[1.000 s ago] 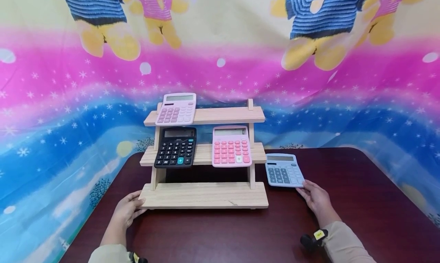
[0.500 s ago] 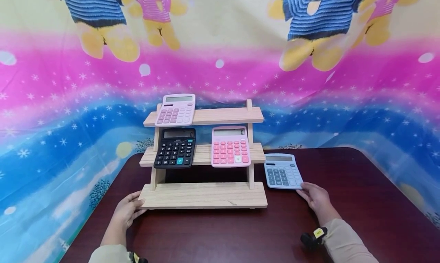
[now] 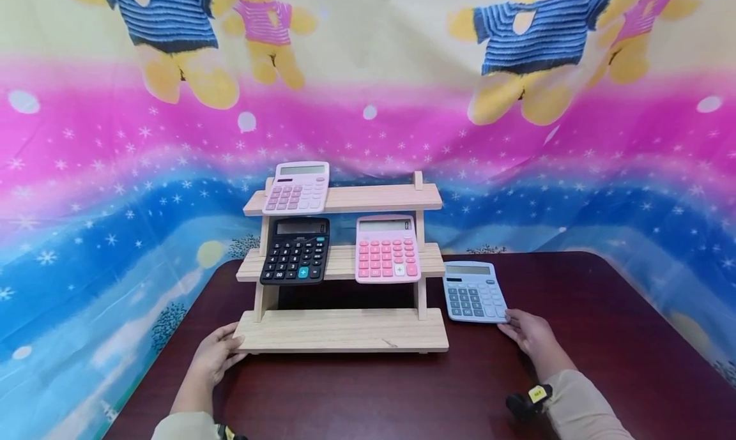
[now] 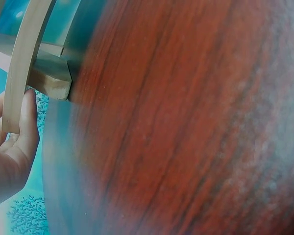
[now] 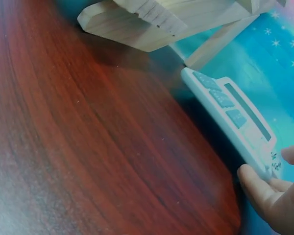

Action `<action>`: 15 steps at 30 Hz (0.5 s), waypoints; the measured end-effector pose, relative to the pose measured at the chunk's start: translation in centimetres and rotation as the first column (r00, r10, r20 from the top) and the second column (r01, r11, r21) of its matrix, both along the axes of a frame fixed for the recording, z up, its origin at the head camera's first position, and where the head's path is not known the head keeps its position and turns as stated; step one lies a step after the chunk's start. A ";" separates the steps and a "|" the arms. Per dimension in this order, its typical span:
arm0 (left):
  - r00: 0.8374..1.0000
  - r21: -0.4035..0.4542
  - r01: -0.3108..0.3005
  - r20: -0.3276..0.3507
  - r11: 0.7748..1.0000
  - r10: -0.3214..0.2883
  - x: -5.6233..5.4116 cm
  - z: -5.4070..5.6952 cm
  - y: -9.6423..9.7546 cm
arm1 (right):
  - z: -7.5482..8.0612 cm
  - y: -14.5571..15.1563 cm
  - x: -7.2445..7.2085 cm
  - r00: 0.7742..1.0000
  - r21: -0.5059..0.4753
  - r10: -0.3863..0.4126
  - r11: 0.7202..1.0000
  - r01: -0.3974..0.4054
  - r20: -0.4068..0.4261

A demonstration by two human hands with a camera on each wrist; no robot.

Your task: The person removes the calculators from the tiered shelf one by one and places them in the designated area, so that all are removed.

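Note:
My left hand (image 3: 214, 356) grips the left end of the bottom shelf of a three-tier wooden display stand (image 3: 339, 331); the left wrist view shows the board's end between its fingers. My right hand (image 3: 531, 338) holds a light blue calculator (image 3: 474, 293) by its near right corner, just right of the stand. In the right wrist view, a fingertip (image 5: 247, 176) meets the calculator's edge and another finger is raised. A pale pink calculator (image 3: 297, 188) leans at the top shelf's left. Below it, a black calculator (image 3: 295, 250) and a bright pink calculator (image 3: 388, 248) lean on the middle shelf.
A dark red-brown wooden table (image 3: 356, 402) lies under the stand. Behind it hangs a colourful cloth backdrop (image 3: 368, 140) with printed bears and snowflakes. Small black devices sit at both wrists, and the right one (image 3: 529, 402) has a yellow label.
The view has shifted slightly. Relative to the stand, the light blue calculator has come a little toward me in my right hand. My left hand stays at the stand's lower left end.

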State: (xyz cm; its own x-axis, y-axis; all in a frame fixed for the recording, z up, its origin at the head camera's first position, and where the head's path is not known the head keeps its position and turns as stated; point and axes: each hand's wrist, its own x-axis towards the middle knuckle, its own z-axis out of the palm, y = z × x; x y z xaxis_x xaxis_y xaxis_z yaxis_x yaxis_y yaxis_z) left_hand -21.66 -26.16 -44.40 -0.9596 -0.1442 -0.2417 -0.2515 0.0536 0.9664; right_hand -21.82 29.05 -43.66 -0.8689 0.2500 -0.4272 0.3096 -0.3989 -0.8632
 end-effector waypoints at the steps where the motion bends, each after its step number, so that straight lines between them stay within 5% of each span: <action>1: 1.000 0.001 0.002 0.002 1.000 -0.002 0.0 0.0 0.0 | 0.1 0.0 0.1 1.000 0.004 0.002 1.000 -0.002 0.004; 15: 1.000 0.007 0.002 0.008 1.000 -0.002 0.0 0.0 0.0 | 0.8 0.1 1.2 0.999 0.109 0.036 0.993 -0.033 -0.027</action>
State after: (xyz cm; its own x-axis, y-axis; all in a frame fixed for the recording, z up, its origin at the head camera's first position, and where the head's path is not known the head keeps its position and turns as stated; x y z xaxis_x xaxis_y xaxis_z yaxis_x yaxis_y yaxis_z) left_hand -21.68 -26.15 -44.36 -0.9579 -0.1407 -0.2504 -0.2592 0.0476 0.9647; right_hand -20.58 29.10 -42.88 -0.8892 0.2634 -0.3741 0.2963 -0.2915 -0.9095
